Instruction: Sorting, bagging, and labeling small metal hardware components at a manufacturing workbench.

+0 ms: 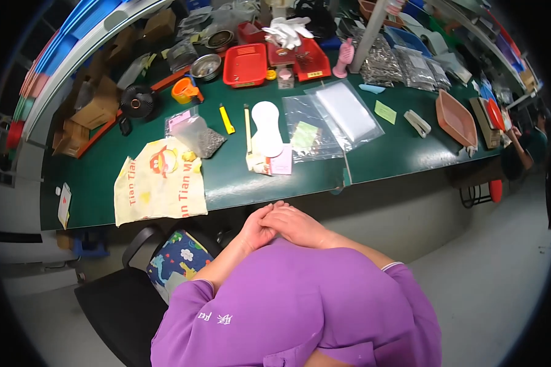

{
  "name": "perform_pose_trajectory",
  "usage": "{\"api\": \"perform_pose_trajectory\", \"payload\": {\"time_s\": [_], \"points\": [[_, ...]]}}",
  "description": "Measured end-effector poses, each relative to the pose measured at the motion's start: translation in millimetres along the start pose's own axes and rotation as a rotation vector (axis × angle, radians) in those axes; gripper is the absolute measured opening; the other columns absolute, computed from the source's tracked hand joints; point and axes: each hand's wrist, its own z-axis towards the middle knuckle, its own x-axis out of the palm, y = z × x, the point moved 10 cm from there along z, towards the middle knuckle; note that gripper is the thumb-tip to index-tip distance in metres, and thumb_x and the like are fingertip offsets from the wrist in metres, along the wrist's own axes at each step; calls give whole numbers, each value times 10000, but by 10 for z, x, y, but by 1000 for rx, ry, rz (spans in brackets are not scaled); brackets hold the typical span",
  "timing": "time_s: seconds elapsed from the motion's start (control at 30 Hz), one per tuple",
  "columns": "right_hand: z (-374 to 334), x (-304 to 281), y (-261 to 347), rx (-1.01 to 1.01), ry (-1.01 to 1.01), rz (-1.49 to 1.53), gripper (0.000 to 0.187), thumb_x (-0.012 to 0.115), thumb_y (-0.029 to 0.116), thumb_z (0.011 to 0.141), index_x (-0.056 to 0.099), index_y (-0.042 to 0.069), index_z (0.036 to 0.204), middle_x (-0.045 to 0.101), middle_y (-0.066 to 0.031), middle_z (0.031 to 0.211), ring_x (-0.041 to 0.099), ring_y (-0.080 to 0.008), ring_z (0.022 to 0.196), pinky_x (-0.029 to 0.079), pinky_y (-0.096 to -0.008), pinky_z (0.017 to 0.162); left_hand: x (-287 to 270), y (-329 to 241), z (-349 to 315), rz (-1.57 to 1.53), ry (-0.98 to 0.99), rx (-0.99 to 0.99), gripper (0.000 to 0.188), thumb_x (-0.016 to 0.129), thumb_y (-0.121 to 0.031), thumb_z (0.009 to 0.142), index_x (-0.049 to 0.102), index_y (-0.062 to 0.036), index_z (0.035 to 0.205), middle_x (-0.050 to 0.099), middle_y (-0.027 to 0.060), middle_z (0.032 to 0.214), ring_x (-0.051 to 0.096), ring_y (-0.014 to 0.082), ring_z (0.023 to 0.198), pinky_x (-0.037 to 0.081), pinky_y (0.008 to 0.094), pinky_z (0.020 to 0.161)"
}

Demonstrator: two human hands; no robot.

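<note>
My left hand (255, 231) and my right hand (297, 225) are clasped together in front of my body, just short of the table's near edge. The right hand folds over the left and covers part of its fingers. No object shows in either hand. Closest to them on the green table (239, 191) lies a white figure-eight-shaped piece (266, 125), with a pink slip (281, 160) by its lower end. A thin stick-like tool (248, 129) lies along its left side, and a yellow utility knife (226, 118) farther left.
A printed yellow cloth bag (159, 189) overlaps the near left edge, beside a bag of small metal parts (209, 142). Clear plastic bags (343, 113), a stapler (417, 123) and a pink tray (456, 119) lie to the right. Red trays (245, 65) stand behind. A black chair (113, 312) is at lower left.
</note>
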Motion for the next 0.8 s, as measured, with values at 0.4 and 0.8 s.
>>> {"api": "perform_pose_trajectory", "payload": {"time_s": [0.4,0.8], "points": [[1382,42,-619,320,-142,104,391,437,-20,827,542,47,1197,568,-166,1188,527,-319,1148,399,-413,988,-27,-1149,52,38,40,-179,296,358,-136,981,433,31,1213,529,172,1164,556,279,1085,488,386,934],[902,-404,-1590,680,-183,-647,594,636,42,720,457,44,1287,430,-198,1322,387,-388,1250,307,-467,1057,-428,-1807,108,295,-12,-235,219,487,-6,839,534,-21,1053,563,45,839,524,153,713,448,258,622]]}}
